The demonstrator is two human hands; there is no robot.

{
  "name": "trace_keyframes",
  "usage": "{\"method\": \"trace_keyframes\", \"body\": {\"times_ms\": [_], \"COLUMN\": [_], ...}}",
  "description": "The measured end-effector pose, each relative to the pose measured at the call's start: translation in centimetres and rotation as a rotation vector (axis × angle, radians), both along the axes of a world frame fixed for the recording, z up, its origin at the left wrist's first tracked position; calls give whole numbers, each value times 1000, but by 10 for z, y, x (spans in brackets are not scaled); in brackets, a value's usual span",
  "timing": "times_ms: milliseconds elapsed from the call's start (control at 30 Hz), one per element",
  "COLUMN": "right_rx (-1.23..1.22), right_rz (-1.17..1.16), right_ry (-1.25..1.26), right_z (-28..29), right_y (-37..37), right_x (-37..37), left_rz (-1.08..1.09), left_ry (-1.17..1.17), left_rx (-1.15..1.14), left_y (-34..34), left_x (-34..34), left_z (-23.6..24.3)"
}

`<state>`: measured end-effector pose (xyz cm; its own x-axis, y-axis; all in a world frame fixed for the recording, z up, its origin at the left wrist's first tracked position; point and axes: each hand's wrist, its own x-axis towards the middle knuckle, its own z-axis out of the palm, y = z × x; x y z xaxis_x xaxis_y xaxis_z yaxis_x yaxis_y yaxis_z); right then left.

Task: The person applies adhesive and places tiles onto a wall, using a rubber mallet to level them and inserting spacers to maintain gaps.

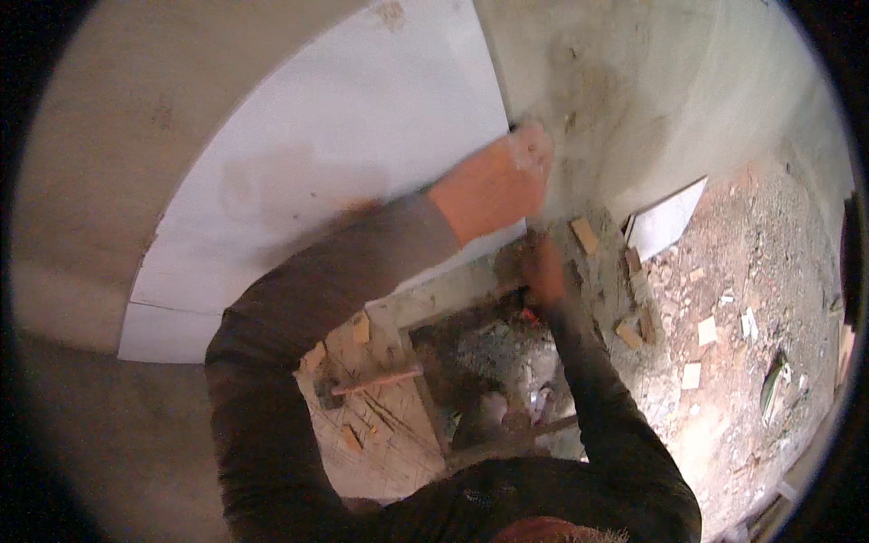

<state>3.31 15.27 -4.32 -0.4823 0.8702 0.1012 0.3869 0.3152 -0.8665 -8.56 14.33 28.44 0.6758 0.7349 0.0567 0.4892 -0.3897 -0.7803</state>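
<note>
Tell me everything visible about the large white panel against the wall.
The large white panel is a flat, smooth-looking sheet, material uncertain, standing against the grey-brown wall. Its left edge looks curved, probably partly from the lens. A brownish smudge marks its top, and a thin dark line crosses its lower left, above a white strip. The dark left sleeve passes in front of its lower part; the left hand is at its right edge, contact unclear through blur.
</note>
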Motion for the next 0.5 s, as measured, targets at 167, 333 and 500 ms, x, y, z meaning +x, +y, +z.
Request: {"method": "trace_keyframes", "body": {"times_ms": [167,333,500], "right_rx": [101,2,56], "right_rz": [-16,33,125], "right_ry": [-69,-108,-316], "right_z": [15,42,62], "right_y": [-10,1,4], "right_x": [-4,2,0], "left_rz": [11,89,-18], "left_ry": [-95,-27,10], "left_rx": [33,-195,-40], "left_y": [-7,-5,-13], "left_x": [-14,8,8], "left_z": [-13,22,25]}}
